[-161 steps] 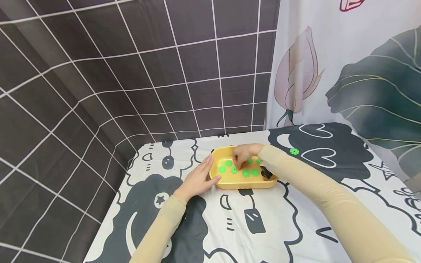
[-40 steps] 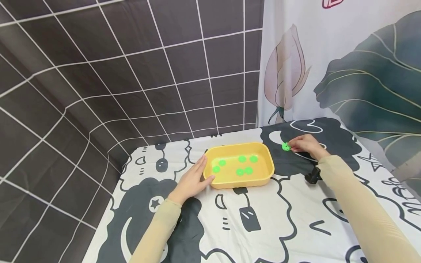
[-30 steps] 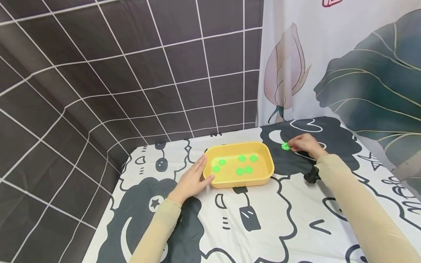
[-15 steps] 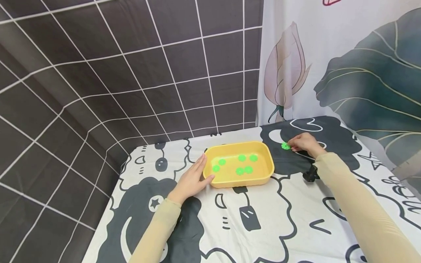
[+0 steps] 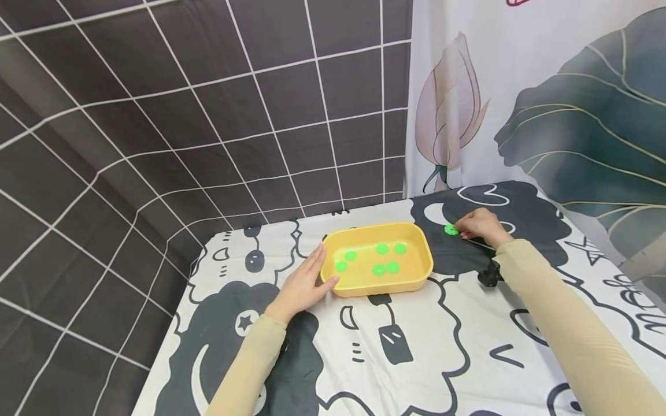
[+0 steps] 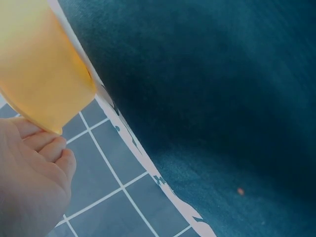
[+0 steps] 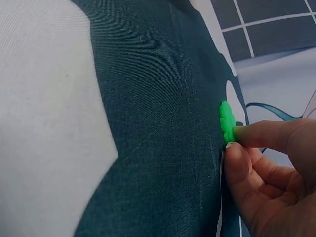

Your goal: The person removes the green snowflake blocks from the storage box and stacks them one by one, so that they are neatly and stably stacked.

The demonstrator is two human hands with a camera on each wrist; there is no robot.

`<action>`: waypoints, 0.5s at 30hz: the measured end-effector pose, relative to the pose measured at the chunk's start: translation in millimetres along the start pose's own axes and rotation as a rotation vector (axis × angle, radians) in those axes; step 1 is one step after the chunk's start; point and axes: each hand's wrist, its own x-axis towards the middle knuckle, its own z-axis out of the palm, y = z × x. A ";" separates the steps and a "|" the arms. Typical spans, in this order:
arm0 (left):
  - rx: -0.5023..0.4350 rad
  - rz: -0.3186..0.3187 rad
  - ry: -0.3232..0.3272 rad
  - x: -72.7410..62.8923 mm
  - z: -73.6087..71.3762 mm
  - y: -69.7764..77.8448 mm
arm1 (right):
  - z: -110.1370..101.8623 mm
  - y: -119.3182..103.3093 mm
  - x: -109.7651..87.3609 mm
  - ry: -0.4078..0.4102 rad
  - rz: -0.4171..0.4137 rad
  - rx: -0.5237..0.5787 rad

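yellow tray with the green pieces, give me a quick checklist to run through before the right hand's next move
1. Right hand has a grip: ok, finger and thumb pinch a green piece.
2. Only one piece there: cannot tell; the fingers hide part of it.
3. Left hand on the yellow tray: ok, it touches the rim at the tray's left end.
4. Tray upright on the printed cloth: ok.
5. Pieces left in the tray: ok, six green pieces.
6. All of those apart: not ok, the two nearest the front wall appear to touch.
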 end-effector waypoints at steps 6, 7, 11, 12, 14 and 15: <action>-0.002 -0.006 -0.003 0.0 -0.8 0.1 | -0.7 0.1 0.1 0.000 -0.008 -0.013; -0.003 -0.003 -0.001 -0.1 -0.7 0.1 | -0.7 0.3 0.2 0.001 -0.010 -0.014; -0.003 -0.001 0.001 -0.5 -0.6 0.5 | -0.7 1.1 0.4 0.003 -0.008 -0.010; -0.002 0.000 0.003 -0.6 -0.6 0.6 | -0.5 1.3 0.4 0.003 -0.007 -0.009; -0.001 0.001 0.003 -0.8 -0.8 1.0 | -0.3 2.0 -0.1 0.005 -0.006 -0.007; 0.000 0.001 0.003 -0.9 -1.0 1.1 | 0.1 1.9 -0.6 0.009 -0.007 -0.010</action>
